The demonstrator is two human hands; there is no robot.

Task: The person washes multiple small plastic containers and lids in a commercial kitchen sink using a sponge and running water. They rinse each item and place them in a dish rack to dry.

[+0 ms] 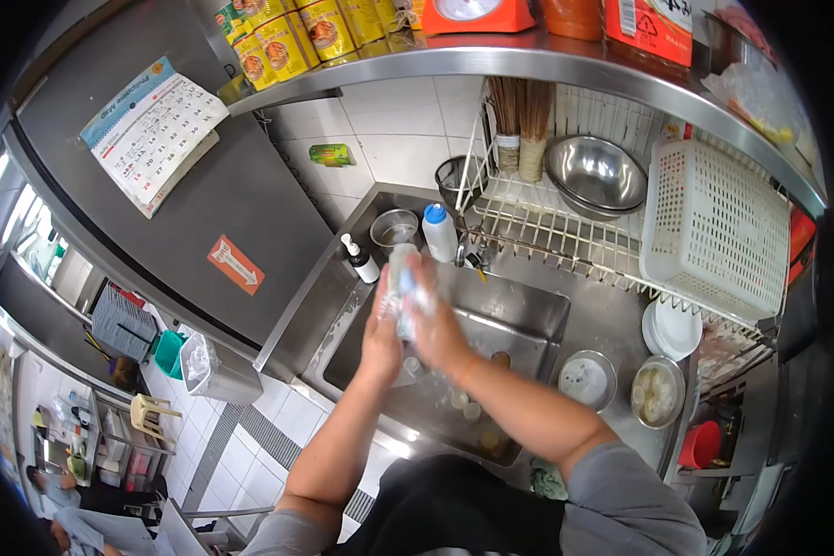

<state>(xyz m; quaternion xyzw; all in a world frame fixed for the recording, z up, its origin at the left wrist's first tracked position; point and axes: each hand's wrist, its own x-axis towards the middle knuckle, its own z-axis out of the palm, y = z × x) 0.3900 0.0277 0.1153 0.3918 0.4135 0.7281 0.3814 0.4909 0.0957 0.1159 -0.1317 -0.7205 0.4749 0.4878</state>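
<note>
My left hand (381,333) and my right hand (439,333) are pressed together around a translucent plastic item (407,288), blurred and streaked with white that looks like suds. Its exact kind cannot be made out. Both hands are above a stainless steel sink (521,340). On the sink floor, small clear cups (471,412) lie partly hidden by my right forearm. Just beyond my fingertips, a bowl of liquid (394,226), a blue-capped squeeze bottle (438,233) and a dark pump bottle (361,258) stand along the back ledge.
Right of the basin sit a sudsy metal bowl (587,381), a second metal bowl (658,393) and stacked white plates (672,329). A wire rack (556,250) holds steel bowls (596,174) and a white plastic basket (719,226). A steel shelf (500,64) overhangs the sink. People sit at lower left.
</note>
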